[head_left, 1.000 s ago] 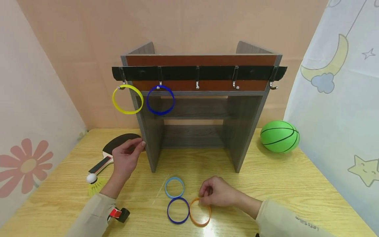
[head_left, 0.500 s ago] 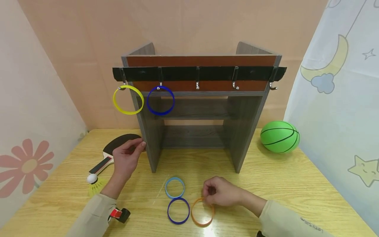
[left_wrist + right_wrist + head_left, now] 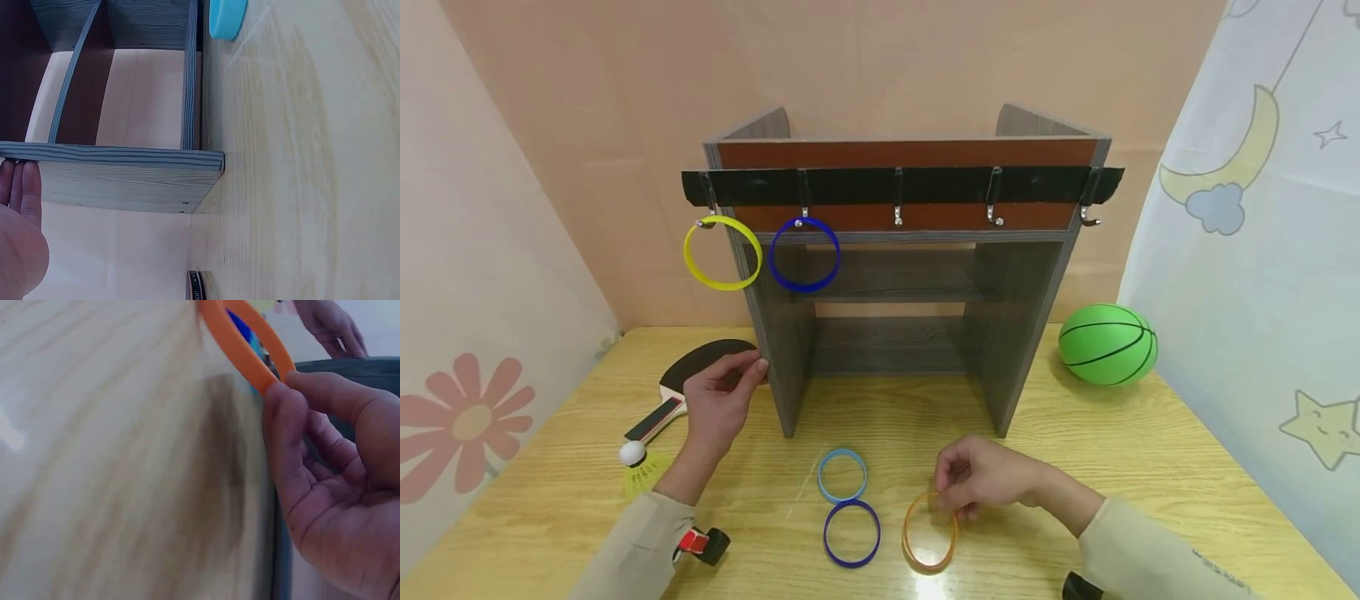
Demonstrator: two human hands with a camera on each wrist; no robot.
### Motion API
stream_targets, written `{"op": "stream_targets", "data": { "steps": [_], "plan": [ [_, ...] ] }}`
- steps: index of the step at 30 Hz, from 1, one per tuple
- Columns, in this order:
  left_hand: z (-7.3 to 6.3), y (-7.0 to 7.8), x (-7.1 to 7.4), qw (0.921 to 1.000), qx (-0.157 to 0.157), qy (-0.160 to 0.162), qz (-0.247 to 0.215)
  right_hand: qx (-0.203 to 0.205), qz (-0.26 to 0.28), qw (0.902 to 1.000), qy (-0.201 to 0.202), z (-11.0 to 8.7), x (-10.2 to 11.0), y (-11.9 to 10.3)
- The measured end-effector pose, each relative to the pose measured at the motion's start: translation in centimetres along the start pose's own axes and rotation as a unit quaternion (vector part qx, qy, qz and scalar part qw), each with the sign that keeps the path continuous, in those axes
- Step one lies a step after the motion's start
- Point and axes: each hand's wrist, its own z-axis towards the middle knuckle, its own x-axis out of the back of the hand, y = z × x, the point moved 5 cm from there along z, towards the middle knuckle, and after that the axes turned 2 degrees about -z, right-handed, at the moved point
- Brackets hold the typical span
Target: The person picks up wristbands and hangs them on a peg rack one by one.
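My right hand (image 3: 988,475) pinches an orange wristband (image 3: 929,569) between thumb and forefinger. In the right wrist view the orange band (image 3: 234,347) tilts up from the fingertips, above the wood. My left hand (image 3: 718,400) touches the outer side of a grey wooden shelf unit (image 3: 778,392) near its front edge; in the left wrist view its fingers lie straight against the panel. A light blue wristband (image 3: 822,479) and a dark blue wristband (image 3: 852,565) lie on the table. From the shelf's hooks hang a yellow wristband (image 3: 725,287) and another dark blue wristband (image 3: 806,287).
A black strip (image 3: 850,187) with several metal hooks crosses the shelf's top front; the three hooks on the right hold nothing. On the left lie a table tennis bat (image 3: 658,417) and a shuttlecock (image 3: 634,454). A green ball (image 3: 1107,346) sits at the right.
My right hand has drawn the orange wristband to the right, away from the dark blue one, and tilted it up. My left hand stays at the shelf panel.
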Motion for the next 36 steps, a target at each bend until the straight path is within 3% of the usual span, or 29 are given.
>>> {"op": "stream_targets", "data": {
  "steps": [4,9,16,21,27,36],
  "plan": [
    [0.0,0.3,-0.1,0.9999,0.007,0.003,-0.006,0.008,0.024,0.9996,0.011,-0.2,1.1,-0.7],
    [0.2,1.7,-0.8,0.9999,0.01,0.001,-0.006,0.046,0.04,0.9969,0.051,-0.6,2.6,-2.1],
    [0.3,2.4,-1.1,1.0,0.009,-0.001,-0.002,0.112,0.068,0.9824,0.133,-1.0,4.3,-4.4],
    [0.2,1.2,-0.5,0.9998,0.014,0.002,0.017,0.18,0.104,0.9625,0.174,-1.3,5.0,-6.6],
    [0.0,-0.2,0.1,0.9997,0.012,0.001,0.021,0.276,0.182,0.9278,0.172,-1.5,5.3,-9.4],
    [0.0,-0.2,0.1,0.9998,0.013,0.004,0.017,0.349,0.255,0.8851,0.172,-1.5,5.6,-12.7]
  ]
}}
